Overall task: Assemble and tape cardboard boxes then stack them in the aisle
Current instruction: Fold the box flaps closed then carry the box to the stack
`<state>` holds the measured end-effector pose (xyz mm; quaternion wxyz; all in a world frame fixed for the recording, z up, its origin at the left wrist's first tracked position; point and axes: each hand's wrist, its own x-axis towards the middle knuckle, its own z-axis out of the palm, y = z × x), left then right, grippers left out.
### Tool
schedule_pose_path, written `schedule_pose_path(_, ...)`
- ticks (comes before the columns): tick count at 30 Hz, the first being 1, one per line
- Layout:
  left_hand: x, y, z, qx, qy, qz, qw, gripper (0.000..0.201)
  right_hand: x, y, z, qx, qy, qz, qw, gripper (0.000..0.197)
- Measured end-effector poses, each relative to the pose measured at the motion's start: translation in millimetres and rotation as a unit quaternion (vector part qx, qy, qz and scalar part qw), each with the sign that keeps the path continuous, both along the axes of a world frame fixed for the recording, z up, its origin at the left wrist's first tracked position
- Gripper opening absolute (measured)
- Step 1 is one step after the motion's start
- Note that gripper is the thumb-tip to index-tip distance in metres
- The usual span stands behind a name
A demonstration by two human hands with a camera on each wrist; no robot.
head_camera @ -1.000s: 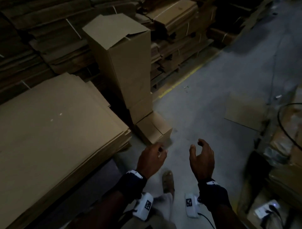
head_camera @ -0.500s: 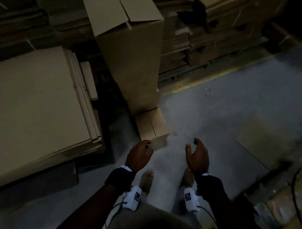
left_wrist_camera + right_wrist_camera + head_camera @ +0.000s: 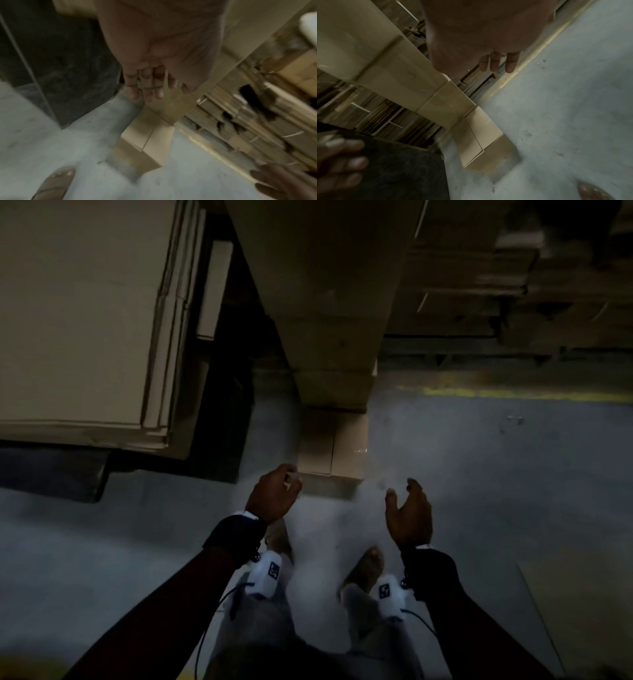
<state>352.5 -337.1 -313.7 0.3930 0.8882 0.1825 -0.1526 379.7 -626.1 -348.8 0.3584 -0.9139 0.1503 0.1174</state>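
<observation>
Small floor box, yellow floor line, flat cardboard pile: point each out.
small floor box (image 3: 332,445), head view, top flaps.
yellow floor line (image 3: 513,393), head view, mid-stripe.
flat cardboard pile (image 3: 75,313), head view, top sheet.

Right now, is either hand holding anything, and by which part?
Nothing is held. The left hand and right hand hang loosely curled above the small brown cardboard box.

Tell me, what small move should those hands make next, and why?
Probably reach down and take the small box on the floor by its two sides. Both the left hand and the right hand are empty, held apart just short of it, below the tall stack.
</observation>
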Motion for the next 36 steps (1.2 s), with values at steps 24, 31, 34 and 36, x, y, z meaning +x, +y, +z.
schedule_pose_path(24,116.0,25.0,-425.2,-0.142,0.007,0.091,0.986,0.097,125.3,44.6,-385.5,0.176,0.066,0.044,0.981,0.086)
schedule_pose_path(31,72.7,16.7,-244.4,-0.156,0.006,0.085,0.984,0.102,86.4,36.2,-186.3,0.180,0.066,0.048,0.980,0.087)
schedule_pose_path(34,38.4,11.9,-133.7,-0.159,0.024,0.101,0.982,0.101,66.4,34.0,-77.1,0.164,0.086,0.072,0.980,0.087)
schedule_pose_path(36,8.9,6.1,-62.6,-0.134,0.038,0.128,0.982,0.095,51.7,32.7,-7.3,0.162,0.097,0.094,0.977,0.087)
